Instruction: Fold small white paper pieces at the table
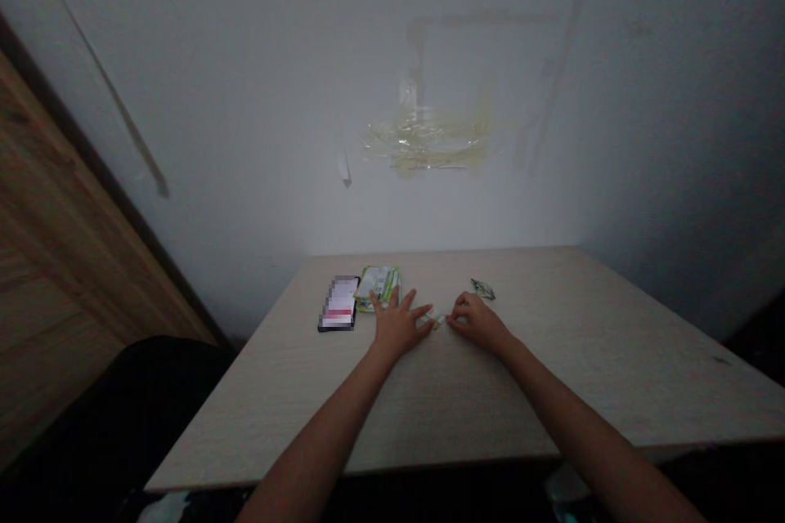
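Our forearms (343, 409) were closest to camera, reaching in over the pale tabletop (466, 400). Left hand (398, 324) was palm down, fingers spread, gripping nothing we could see. Right hand (475, 320) had fingertips bunched; we couldn't tell if they were clamped on anything. Hands apart, small whitish piece (436, 317) on the table between them, at the fingertips of both. Progress: we'd call it mid-job, since both hands were on or right beside the piece and it wasn't set aside. Couldn't confirm what was done to it: too small and dim to read. Left, in our judgement: finishing up at that piece. Green-and-white packets (377, 282) lay under or just past our left fingers, phone (339, 306) beside them. Small green packet (483, 288) sat beyond the right hand, used or unused unclear.
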Motion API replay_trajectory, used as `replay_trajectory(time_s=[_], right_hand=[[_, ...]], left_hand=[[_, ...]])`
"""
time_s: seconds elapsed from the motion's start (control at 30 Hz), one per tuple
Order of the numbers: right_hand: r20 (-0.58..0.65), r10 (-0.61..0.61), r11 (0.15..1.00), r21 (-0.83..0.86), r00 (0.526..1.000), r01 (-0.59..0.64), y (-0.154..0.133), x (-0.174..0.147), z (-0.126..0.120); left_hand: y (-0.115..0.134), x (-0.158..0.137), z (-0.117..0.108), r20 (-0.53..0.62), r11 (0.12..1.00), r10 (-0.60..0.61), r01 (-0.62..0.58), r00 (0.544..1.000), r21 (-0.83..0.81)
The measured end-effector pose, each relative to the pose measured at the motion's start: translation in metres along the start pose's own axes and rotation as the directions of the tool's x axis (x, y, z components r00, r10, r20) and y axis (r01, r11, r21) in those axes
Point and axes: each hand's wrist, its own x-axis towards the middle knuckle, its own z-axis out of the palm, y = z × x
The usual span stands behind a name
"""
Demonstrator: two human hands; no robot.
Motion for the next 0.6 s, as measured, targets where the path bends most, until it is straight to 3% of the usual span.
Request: replay_trajectory(time_s=[0.3, 0.43, 0.6], right_hand=[[-0.087, -0.108, 0.982, 0.145, 0.99, 0.12, -0.005, 0.005, 0.007], [-0.017, -0.178, 0.96, 0.217, 0.984, 0.178, -0.011, 0.006, 0.007], [0.029, -0.184, 0.969, 0.17, 0.982, 0.177, -0.013, 0.005, 0.006]], left_hand=[[0.001, 0.0, 0.005, 0.037, 0.999, -0.053, 0.053, 0.998, 0.001], [0.001, -0.002, 0.006, 0.012, 0.999, -0.052, 0.052, 0.999, 0.002], [0.001, -0.003, 0.005, 0.02, 0.998, -0.061, 0.062, 0.998, -0.01]])
